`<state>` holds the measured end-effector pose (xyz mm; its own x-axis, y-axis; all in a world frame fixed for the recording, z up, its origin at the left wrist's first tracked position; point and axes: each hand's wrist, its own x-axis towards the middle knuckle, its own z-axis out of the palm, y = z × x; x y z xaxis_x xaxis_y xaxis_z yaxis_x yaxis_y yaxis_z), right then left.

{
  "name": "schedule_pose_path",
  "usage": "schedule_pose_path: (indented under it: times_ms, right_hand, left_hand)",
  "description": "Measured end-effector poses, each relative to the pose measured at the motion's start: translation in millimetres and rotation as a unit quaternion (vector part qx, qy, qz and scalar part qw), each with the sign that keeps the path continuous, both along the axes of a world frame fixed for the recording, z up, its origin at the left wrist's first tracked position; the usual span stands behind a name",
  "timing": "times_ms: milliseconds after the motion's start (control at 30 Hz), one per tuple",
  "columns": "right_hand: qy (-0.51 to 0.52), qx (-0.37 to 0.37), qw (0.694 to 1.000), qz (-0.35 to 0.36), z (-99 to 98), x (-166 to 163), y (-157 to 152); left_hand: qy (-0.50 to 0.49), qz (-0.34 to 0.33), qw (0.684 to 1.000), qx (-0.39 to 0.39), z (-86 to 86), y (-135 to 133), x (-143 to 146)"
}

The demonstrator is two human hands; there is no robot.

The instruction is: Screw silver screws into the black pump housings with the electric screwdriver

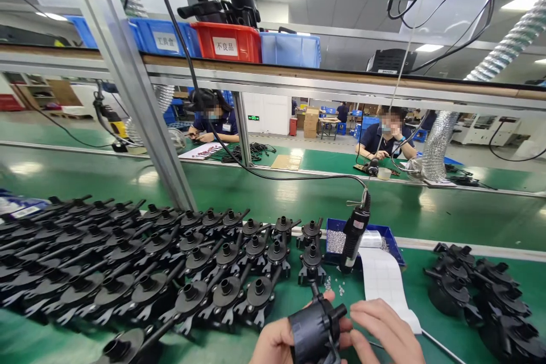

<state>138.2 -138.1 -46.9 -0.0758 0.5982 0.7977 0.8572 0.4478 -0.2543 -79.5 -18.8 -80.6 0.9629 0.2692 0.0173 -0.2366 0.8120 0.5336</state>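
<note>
A: In the head view, what has the left hand (277, 344) got?

B: A black pump housing (316, 330), low in the picture and just in front of the blue tray (394, 249). The grip is closed round its drum-shaped body from the left, thumb over the top, so the short outlet tube points right toward the other hand.

A: And the right hand (386, 330)?

B: Fingers loosely curled, tips just beside that outlet, holding nothing I can make out. Held that way, the housing's open side is probably turned up for the right hand to get at.

A: How does the housing look?

B: Matte black plastic, a round ribbed body with a stubby spout. It matches the rows of black pump parts (140, 261) laid flat to the left of the tray, ports upward, likely so each can be picked in turn.

A: Anything else near the tray?

B: A black electric screwdriver (355, 233) hangs by its cable right at the tray's left edge, over small silvery screws (336, 240) inside. A white label strip (386, 281) runs from the tray toward the right hand. Right of the tray lies a heap of finished black units (478, 296) on the green tabletop (426, 216).
</note>
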Motion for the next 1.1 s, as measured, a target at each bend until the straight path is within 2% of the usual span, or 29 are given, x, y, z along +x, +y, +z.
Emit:
schedule_pose_path:
  times_ms: [67,167,367,467,767,967,1033,1100]
  right_hand:
    - [0.008,-0.022,0.999,0.023,4.0,-3,4]
    - [0.009,-0.040,0.999,0.015,4.4,-5,7]
    - [0.041,-0.125,0.990,0.046,-11.4,3,9]
    - [0.057,-0.173,0.981,0.070,-15.7,6,9]
    - [0.070,-0.259,0.959,0.094,-23.2,9,11]
    - [0.089,-0.280,0.951,0.100,-10.8,7,12]
    - [0.087,-0.269,0.955,0.085,-10.3,8,10]
    - [0.071,-0.247,0.964,0.067,-15.4,11,7]
  left_hand:
    - [0.013,0.016,0.999,0.028,-3.2,-1,-1]
    - [0.016,0.044,0.998,0.047,-13.7,-2,2]
    - [-0.011,0.089,0.982,0.163,-44.3,-2,5]
    - [-0.009,0.091,0.979,0.184,-52.2,-2,3]
    - [0.013,0.112,0.981,0.158,-58.8,-5,11]
    - [0.015,0.101,0.988,0.113,-67.7,-5,14]
    - [0.018,0.097,0.988,0.116,-63.1,-3,12]
    - [0.016,0.105,0.985,0.134,-50.5,-1,11]
